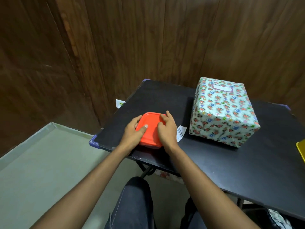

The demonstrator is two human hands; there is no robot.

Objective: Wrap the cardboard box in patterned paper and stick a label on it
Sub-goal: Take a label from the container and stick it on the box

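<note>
Knees: dark trousers (132,205), nearest the lens, tucked under the near edge of the table — the person sits close, so both arms reach the work without stretching.

Table: black top (206,162) on a folding frame, set against a wood-panelled wall (148,38).

Left hand: left hand (132,131) lies on the near-left corner of the container, thumb flat on the lid, fingers curled round the far-left edge — a steadying hold on the lid's rim.

Right hand: right hand (166,128) rests on the right side of the lid, fingers bent over its far edge; grip on the lid, pressing downward by the look of it.

Container: orange-lidded tub (149,131), square with rounded corners, on the table's left part. Judged a supplies box being shut or opened; which, the view cannot tell.

Paper slip: white slip (180,133) printed with repeated digits, lying just beside the tub, partly under the right wrist — likely sticker backing, judged only.

Cardboard box: wrapped box (222,113), fully covered in floral patterned paper, standing well to the right of the tub, apart from both hands.

Label: purple-bordered label (222,88) stuck on the box's top face, toward its far end.

Task state: wrapping and labelling appear complete; tidying judged to remain.

Yellow item: yellow edge (301,150) at the right border, unidentifiable.
</note>
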